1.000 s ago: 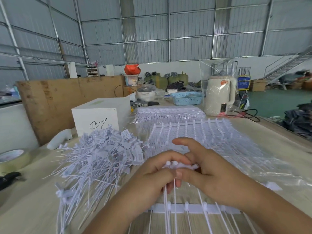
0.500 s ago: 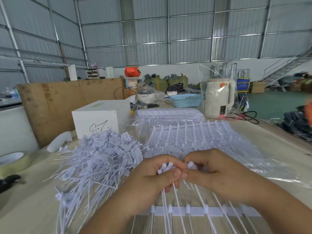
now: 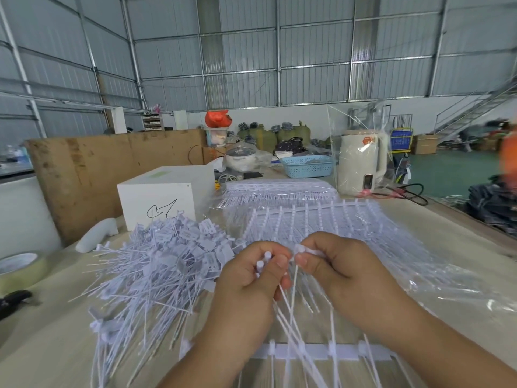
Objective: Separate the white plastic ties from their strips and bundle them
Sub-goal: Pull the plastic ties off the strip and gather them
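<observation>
My left hand [image 3: 251, 281] grips a small bunch of white ties [image 3: 264, 260]; their round ends stick up above my fingers. Close beside it, my right hand [image 3: 335, 264] pinches the end of one tie [image 3: 300, 250] between thumb and forefinger. The thin stems run down from both hands to a white plastic strip [image 3: 313, 352] lying across the table near me. A big heap of loose separated ties [image 3: 167, 264] lies to the left of my hands. More ties on strips [image 3: 321, 219] lie behind my hands in clear plastic.
A white box [image 3: 165, 197] stands behind the heap. At the left edge lie a tape roll [image 3: 19, 268] and a black tool [image 3: 14, 301]. Further back are a blue basket [image 3: 307, 166], a cream kettle [image 3: 359, 163] in plastic wrap and a black cable [image 3: 414, 191]. Clear wrapping [image 3: 461, 289] spreads right.
My hands have come a little apart and risen. The right hand has drawn one tie end away from the bunch held in the left hand. The stems now slant.
</observation>
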Tool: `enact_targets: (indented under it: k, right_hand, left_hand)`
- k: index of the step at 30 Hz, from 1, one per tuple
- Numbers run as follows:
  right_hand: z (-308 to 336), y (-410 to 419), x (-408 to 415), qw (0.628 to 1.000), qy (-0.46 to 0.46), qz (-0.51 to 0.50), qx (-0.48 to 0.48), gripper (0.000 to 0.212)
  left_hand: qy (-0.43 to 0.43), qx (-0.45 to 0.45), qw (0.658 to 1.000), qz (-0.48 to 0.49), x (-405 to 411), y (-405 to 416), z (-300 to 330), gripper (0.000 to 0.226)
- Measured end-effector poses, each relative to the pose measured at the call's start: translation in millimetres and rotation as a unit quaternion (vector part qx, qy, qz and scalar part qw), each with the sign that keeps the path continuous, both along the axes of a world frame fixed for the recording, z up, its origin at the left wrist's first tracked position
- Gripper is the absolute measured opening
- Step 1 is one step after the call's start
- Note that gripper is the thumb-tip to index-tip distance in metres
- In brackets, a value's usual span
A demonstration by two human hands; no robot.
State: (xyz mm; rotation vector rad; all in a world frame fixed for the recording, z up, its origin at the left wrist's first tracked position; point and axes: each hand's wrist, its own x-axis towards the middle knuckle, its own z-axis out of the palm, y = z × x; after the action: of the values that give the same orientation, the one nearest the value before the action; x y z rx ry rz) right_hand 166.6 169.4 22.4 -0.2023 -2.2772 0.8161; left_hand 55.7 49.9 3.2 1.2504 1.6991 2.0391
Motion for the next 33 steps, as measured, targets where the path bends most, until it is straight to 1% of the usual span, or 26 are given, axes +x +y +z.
enact_targets:
  k: [3,4,6,7,8,9,10,11,12,13,15,17,19,22,26,28,31,33]
  right_hand:
    - [-3,-7,-7,0.998,0.036,-0.053,0.016,0.026]
    - [-2,-6,-7,0.996,0.056,-0.069,0.003,0.027]
    - [4,3,-2,0.989,0.106,-0.099,-0.038,0.029]
    - [7,9,2,0.987,0.119,-0.098,-0.053,0.031]
    - [10,14,6,0.988,0.117,-0.076,-0.069,0.031]
    - [10,17,10,0.990,0.101,-0.037,-0.090,0.029]
    - [9,17,12,0.991,0.071,0.011,-0.110,0.023]
    - [7,17,12,0.991,0.034,0.053,-0.117,0.023]
    - [4,16,11,0.991,-0.001,0.085,-0.106,0.030]
    - [1,14,10,0.990,-0.033,0.104,-0.084,0.036]
    - [-2,10,7,0.989,-0.075,0.123,-0.035,0.045]
    - [-3,9,6,0.988,-0.089,0.124,-0.003,0.053]
    - [-4,9,5,0.989,-0.079,0.124,-0.007,0.056]
    - [-3,9,5,0.989,-0.073,0.126,-0.017,0.053]
    - [-4,8,3,0.987,-0.085,0.133,-0.011,0.047]
    - [-5,8,3,0.989,-0.092,0.119,-0.003,0.044]
    - [-3,8,7,0.989,-0.114,0.093,0.026,0.037]
    - [2,8,10,0.987,-0.129,0.094,0.032,0.034]
  left_hand:
    - [0.000,0.019,0.999,0.047,8,0,1,0.027]
    - [-0.020,0.037,0.997,0.067,6,-1,2,0.027]
    - [-0.092,0.073,0.987,0.114,-9,-4,5,0.028]
    - [-0.132,0.082,0.981,0.120,-19,-7,7,0.030]
    - [-0.161,0.078,0.978,0.110,-28,-10,10,0.030]
    - [-0.172,0.063,0.979,0.088,-33,-12,12,0.029]
    - [-0.164,0.039,0.984,0.058,-34,-12,13,0.025]
    - [-0.141,0.011,0.990,0.024,-33,-12,13,0.017]
    - [-0.112,-0.017,0.993,-0.013,-29,-12,12,0.009]
    - [-0.082,-0.043,0.994,-0.055,-24,-11,10,0.005]
    - [-0.035,-0.083,0.988,-0.129,-16,-12,9,0.010]
    - [0.000,-0.108,0.981,-0.164,-14,-14,11,0.019]
    - [0.014,-0.121,0.975,-0.184,-14,-17,14,0.020]
    - [0.045,-0.134,0.966,-0.216,-15,-19,15,0.016]
    - [0.051,-0.151,0.959,-0.236,-16,-18,11,0.026]
    - [0.054,-0.151,0.959,-0.236,-17,-18,11,0.028]
    - [0.064,-0.137,0.965,-0.214,-19,-18,12,0.022]
    - [0.065,-0.126,0.970,-0.196,-22,-19,14,0.022]
